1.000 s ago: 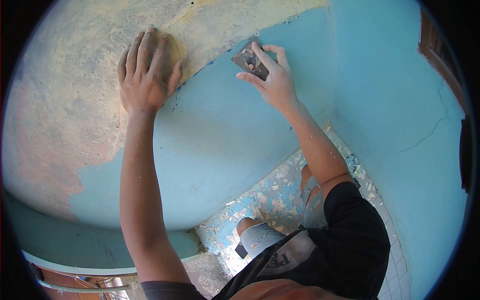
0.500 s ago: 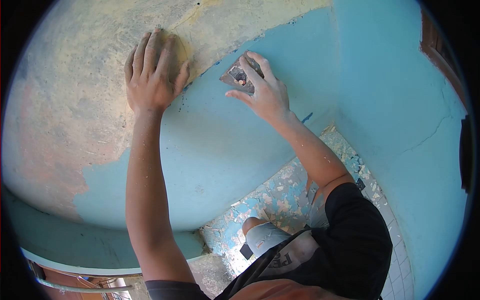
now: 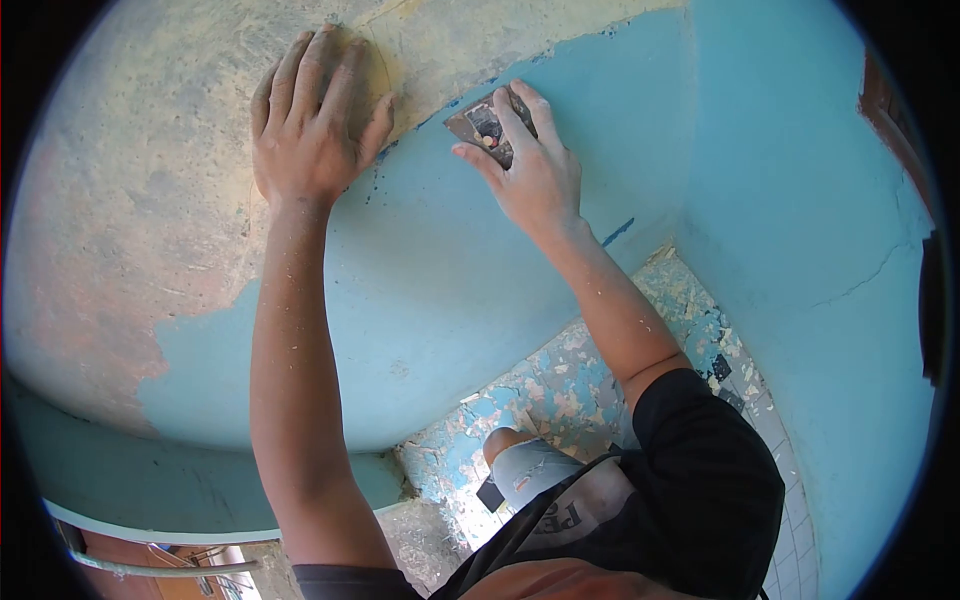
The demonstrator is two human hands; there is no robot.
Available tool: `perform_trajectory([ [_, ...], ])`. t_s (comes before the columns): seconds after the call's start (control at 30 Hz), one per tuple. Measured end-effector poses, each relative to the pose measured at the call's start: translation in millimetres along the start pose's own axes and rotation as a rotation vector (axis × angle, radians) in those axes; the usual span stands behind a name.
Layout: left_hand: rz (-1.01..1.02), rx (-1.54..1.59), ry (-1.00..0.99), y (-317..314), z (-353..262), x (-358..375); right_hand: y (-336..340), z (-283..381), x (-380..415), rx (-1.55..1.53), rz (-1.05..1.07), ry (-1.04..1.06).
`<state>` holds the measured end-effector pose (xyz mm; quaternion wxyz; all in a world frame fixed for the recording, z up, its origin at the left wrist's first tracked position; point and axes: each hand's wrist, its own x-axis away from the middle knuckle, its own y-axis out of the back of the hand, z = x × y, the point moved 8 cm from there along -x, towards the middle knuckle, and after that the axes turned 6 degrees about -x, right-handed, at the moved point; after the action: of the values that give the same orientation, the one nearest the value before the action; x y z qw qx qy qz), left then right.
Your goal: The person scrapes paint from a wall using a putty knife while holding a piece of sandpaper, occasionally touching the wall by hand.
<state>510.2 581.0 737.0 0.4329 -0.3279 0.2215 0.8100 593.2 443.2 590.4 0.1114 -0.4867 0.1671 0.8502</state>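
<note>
My left hand (image 3: 310, 130) lies flat on the bare, yellowish-grey part of the wall (image 3: 180, 200), its dusty fingers slightly spread. Nothing is in it. My right hand (image 3: 535, 165) grips a flat, dark metal scraper (image 3: 482, 130), thumb on the lower side and fingers over the top. The scraper rests against the blue paint (image 3: 430, 270), close to the ragged edge where paint meets bare wall. Its handle, if it has one, is hidden by the hand.
Blue and cream paint flakes (image 3: 560, 385) litter the tiled floor (image 3: 790, 500) below. A second blue wall (image 3: 790, 180) with a crack meets this one at the right. A pale pipe (image 3: 160, 570) runs at the lower left, beside a ledge (image 3: 200, 500).
Both hands sit a little higher in the view, and the scraper has shifted slightly upward towards the paint edge. The grip on it is kept, and the view has tilted slightly.
</note>
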Motion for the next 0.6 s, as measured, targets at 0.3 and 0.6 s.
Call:
perform_trajectory([
  [0.3,-0.056,0.033,-0.007,3.9,-0.9,-1.2,-8.5,3.0,7.2,-0.188,-0.137,-0.054],
  [0.6,-0.05,0.039,0.007,3.3,0.9,-0.7,-2.0,15.5,1.8,-0.135,-0.104,-0.081],
])
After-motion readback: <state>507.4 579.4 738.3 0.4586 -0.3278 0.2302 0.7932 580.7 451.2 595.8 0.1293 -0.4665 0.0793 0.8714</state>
